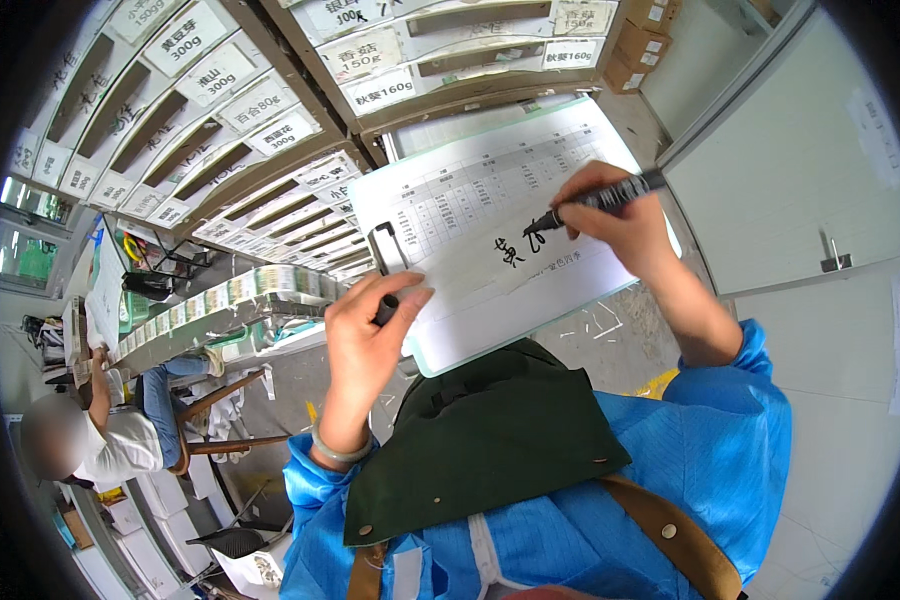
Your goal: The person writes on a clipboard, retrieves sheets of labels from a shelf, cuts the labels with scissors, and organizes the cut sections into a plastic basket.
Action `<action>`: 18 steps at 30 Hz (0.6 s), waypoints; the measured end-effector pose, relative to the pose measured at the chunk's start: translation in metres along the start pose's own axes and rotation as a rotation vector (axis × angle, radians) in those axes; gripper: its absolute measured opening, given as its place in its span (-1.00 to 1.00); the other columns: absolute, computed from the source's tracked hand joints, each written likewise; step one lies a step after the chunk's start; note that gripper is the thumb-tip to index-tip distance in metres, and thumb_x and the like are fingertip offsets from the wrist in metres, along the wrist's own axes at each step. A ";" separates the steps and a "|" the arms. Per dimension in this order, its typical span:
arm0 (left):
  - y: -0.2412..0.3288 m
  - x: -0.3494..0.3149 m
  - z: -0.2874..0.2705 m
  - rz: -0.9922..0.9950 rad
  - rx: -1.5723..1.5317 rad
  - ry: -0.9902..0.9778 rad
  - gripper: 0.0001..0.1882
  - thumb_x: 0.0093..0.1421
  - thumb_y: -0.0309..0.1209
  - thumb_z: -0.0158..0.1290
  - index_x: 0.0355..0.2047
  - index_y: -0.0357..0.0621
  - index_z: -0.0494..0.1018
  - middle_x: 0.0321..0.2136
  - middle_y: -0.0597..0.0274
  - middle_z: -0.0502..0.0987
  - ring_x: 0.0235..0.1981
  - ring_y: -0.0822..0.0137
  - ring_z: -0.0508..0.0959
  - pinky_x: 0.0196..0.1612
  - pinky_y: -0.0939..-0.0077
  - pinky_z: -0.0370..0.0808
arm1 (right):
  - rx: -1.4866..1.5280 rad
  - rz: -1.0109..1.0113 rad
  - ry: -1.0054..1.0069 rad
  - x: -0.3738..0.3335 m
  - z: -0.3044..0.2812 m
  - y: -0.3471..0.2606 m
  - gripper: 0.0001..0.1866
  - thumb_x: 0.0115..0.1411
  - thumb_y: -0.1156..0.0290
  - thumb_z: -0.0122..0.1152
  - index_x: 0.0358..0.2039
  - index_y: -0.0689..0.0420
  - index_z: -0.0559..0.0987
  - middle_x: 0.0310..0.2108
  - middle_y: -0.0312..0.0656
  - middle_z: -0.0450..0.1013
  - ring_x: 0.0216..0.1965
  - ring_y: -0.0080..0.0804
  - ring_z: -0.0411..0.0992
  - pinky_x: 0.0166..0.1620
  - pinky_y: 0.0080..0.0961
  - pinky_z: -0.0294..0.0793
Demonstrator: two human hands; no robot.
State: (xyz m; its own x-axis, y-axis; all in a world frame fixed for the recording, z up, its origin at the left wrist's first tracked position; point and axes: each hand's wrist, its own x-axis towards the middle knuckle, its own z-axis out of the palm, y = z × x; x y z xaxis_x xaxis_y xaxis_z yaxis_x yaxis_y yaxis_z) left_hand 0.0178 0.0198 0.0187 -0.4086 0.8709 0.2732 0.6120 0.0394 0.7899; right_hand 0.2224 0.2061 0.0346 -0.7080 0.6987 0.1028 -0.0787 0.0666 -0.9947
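Note:
A clipboard (pixel 582 104) with a pale green edge lies tilted in front of my chest. On it rests a white sheet with a printed table (pixel 440 195), and over that a white slip (pixel 480 275) bearing thick black handwriting. My right hand (pixel 615 220) grips a black marker (pixel 620 192), its tip at the newest strokes on the slip. At the clipboard's left edge, beside its metal clip (pixel 385 245), my left hand (pixel 358 325) pinches a black marker cap (pixel 386 310) between thumb and fingers. Some of the left fingers are hidden.
Beyond the clipboard stand racks of labelled pale drawers (pixel 210 75). A white door (pixel 790 170) with a handle is at the right. Cardboard boxes (pixel 640 48) are stacked at the far right. To the left, a person (pixel 135 440) sits on a wooden chair by a workbench.

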 end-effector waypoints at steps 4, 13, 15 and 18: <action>0.013 -0.005 0.000 0.143 0.080 -0.001 -0.81 -0.09 -0.51 0.25 -0.43 -0.26 0.51 -0.65 0.18 0.39 -0.70 0.38 0.37 -0.61 0.56 0.29 | -0.191 -0.320 -0.214 -0.015 0.037 -0.017 -0.77 -0.22 0.60 0.37 -0.45 0.24 0.59 -0.50 -0.14 0.52 -0.50 -0.40 0.47 -0.40 -0.56 0.45; 0.031 -0.010 -0.006 0.212 0.183 -0.141 -0.64 -0.25 -0.61 0.20 -0.34 -0.19 0.48 -0.56 0.14 0.41 -0.59 0.16 0.48 -0.53 0.40 0.39 | -0.086 -0.396 -0.378 -0.022 0.065 -0.013 -0.73 -0.14 0.53 0.37 -0.34 0.20 0.58 -0.44 -0.12 0.54 -0.44 -0.33 0.52 -0.41 -0.55 0.46; 0.031 -0.012 -0.007 0.243 0.218 -0.169 -0.61 -0.26 -0.63 0.18 -0.32 -0.18 0.48 -0.55 0.14 0.41 -0.56 0.13 0.49 -0.52 0.38 0.41 | -0.058 -0.376 -0.395 -0.025 0.069 -0.009 -0.74 -0.12 0.54 0.36 -0.34 0.20 0.58 -0.44 -0.11 0.54 -0.43 -0.32 0.53 -0.39 -0.54 0.47; 0.032 -0.018 -0.006 0.272 0.201 -0.166 -0.59 -0.28 -0.65 0.13 -0.31 -0.17 0.49 -0.55 0.14 0.41 -0.54 0.11 0.49 -0.52 0.37 0.41 | -0.058 -0.447 -0.403 -0.030 0.076 -0.006 -0.74 -0.11 0.54 0.35 -0.33 0.21 0.57 -0.45 -0.10 0.53 -0.44 -0.27 0.54 -0.38 -0.53 0.50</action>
State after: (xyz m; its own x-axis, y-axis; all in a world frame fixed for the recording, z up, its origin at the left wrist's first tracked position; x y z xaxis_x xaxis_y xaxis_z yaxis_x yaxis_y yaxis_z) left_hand 0.0411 0.0029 0.0425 -0.1079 0.9296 0.3524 0.8105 -0.1230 0.5726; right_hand 0.1903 0.1307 0.0379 -0.8266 0.2696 0.4940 -0.3991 0.3383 -0.8522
